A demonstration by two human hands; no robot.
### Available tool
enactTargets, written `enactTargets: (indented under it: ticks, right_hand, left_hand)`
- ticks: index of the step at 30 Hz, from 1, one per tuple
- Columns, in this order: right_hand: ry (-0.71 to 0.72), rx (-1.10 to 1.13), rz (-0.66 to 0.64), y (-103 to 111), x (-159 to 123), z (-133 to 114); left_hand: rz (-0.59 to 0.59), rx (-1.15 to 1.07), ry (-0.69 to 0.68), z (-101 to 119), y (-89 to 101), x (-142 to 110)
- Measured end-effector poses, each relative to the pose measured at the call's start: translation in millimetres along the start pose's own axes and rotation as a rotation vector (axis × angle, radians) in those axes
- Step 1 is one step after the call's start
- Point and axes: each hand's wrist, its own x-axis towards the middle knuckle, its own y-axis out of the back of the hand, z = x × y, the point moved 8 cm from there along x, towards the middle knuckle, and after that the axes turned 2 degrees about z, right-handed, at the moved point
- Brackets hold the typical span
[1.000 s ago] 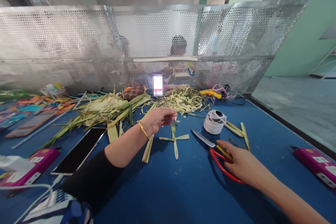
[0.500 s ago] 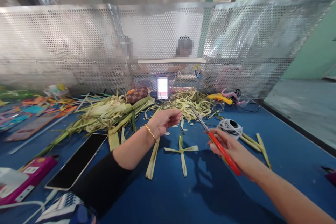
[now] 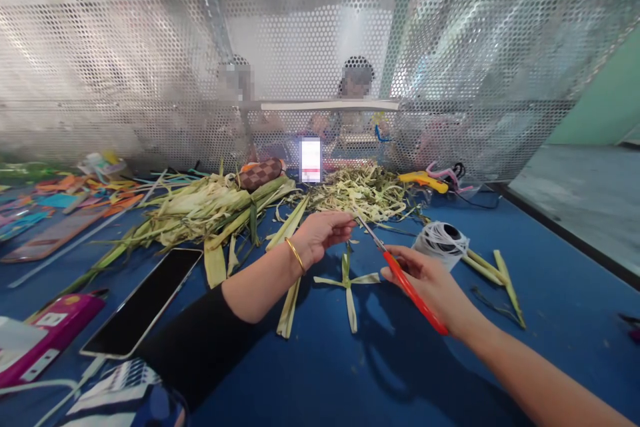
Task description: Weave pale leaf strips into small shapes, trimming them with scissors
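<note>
My left hand, with a gold bangle on the wrist, is closed in a pinch above the blue table; what it pinches is too small to make out. My right hand grips red-handled scissors, their blades pointing up-left to the left hand's fingertips. Under both hands lies a small cross of folded palm-leaf strips. A spool of white thread stands just right of the scissors.
A heap of green leaves and a pile of shredded strips lie at the back. A black phone and a pink box lie at left. Loose leaf strips lie right. A perforated metal screen stands behind, people beyond it.
My right hand picked the scissors up from the table and brought the blades up and left to my left hand's fingertips. The left hand stayed pinched above the leaf cross.
</note>
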Motion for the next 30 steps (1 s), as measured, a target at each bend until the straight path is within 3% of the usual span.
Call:
enactTargets:
  ticks: [15, 22, 30]
  right_hand:
    - [0.001, 0.033, -0.008, -7, -2, -1]
    - [0.057, -0.051, 0.01, -8, -2, -5]
    - [0.12, -0.35, 0.127, 26, -14, -6]
  left_hand:
    - [-0.013, -0.019, 0.006, -3, -2.5, 1]
    - [-0.008, -0.007, 0.016, -6, -1.8, 4]
    - [0.017, -0.023, -0.088, 19, 6.6, -1]
